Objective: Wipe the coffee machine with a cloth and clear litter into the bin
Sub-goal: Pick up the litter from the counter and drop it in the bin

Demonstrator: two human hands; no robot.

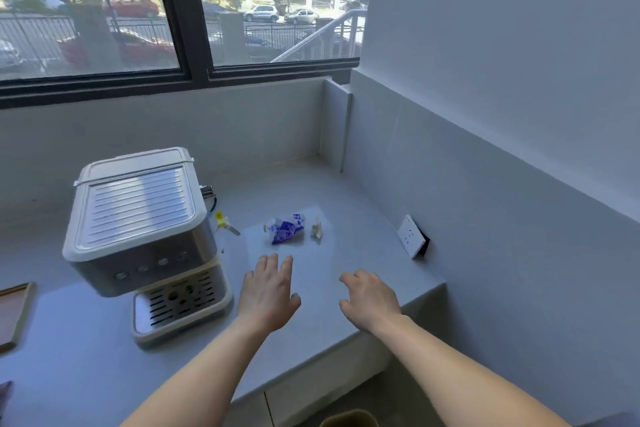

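Left hand (pixel 268 291) and right hand (pixel 370 298) stretch over the grey worktop (pixel 346 191), empty.
Left fingers (pixel 273 269) lie straight and slightly spread, right fingers (pixel 350 279) loosely curled; a crumpled blue wrapper (pixel 285 230) and a pale paper scrap (pixel 317 229) lie just beyond them, right of the coffee machine (pixel 138 229).

The coffee machine (pixel 145 229) has a brushed-metal body with cream plastic trim and a ribbed, lightly glossy top. The counter (pixel 346 305) is smooth pale stone with a faint sheen. The crumpled blue wrapper (pixel 285 230) looks like shiny plastic film, and the tray (pixel 15 312) has a matt wooden rim.
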